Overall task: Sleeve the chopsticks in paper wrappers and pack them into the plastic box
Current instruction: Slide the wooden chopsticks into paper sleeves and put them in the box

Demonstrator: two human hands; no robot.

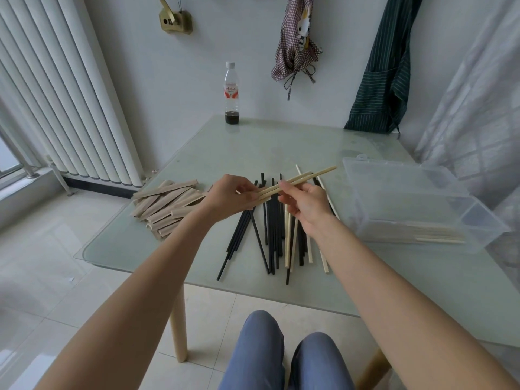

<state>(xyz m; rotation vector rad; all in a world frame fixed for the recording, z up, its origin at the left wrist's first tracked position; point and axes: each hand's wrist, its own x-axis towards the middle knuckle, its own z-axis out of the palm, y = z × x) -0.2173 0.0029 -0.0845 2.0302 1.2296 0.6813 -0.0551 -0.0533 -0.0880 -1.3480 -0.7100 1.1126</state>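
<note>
Two light wooden chopsticks (pixel 315 175) are held in the air above the table, pointing up to the right. My left hand (pixel 233 197) grips their near ends. My right hand (pixel 306 204) pinches them near the middle with thumb and fingertips. Under the hands lies a loose pile of black and wooden chopsticks (pixel 270 235). A heap of brown paper wrappers (pixel 166 204) sits to the left of my left hand. The clear plastic box (pixel 416 204) stands open on the right, with several sleeved chopsticks (pixel 427 235) along its near side.
The glass table (pixel 213 153) has a plastic bottle (pixel 231 94) at its far edge. A radiator (pixel 70 88) lines the left wall, and two aprons (pixel 385 66) hang at the back. My knees (pixel 281 353) are below the table's near edge.
</note>
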